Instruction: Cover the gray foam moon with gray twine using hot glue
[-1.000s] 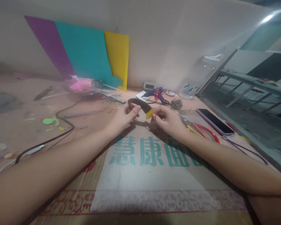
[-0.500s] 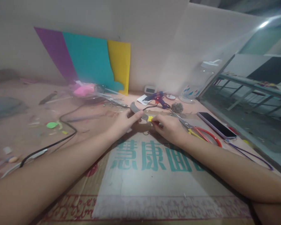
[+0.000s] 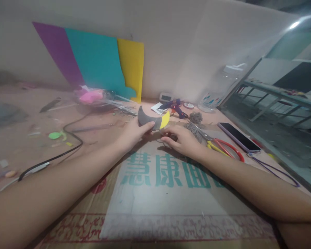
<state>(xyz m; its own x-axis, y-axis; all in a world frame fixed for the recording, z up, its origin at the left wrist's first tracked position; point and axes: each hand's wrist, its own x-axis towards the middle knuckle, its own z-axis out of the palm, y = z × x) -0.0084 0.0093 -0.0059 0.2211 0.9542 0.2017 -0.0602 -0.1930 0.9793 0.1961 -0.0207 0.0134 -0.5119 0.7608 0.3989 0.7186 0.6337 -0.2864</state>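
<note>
My left hand [image 3: 138,133] pinches a crescent shape [image 3: 149,119], thumb on its near face. Most of the crescent is wrapped in grey yarn; its right tip is bare yellow. Just below and right of that tip is my right hand [image 3: 181,138], its fingers curled together around what looks like a thin strand of the grey yarn. A faint loop of strand hangs between the hands. Loose coils of grey yarn [image 3: 194,131] lie behind my right hand, and a small bundle of it [image 3: 196,117] sits farther back.
Scissors [image 3: 224,148] with red and yellow handles and a phone [image 3: 238,137] lie at the right. Behind my hands is a glue gun [image 3: 177,109], near a clear bottle [image 3: 215,93]. Coloured sheets [image 3: 98,65] lean on the wall. A black cable [image 3: 54,160] crosses the left side; printed cardboard [image 3: 160,204] lies below.
The crescent has turned its broad face toward me and risen slightly. My right hand has let go of the yellow tip and moved slightly down and right.
</note>
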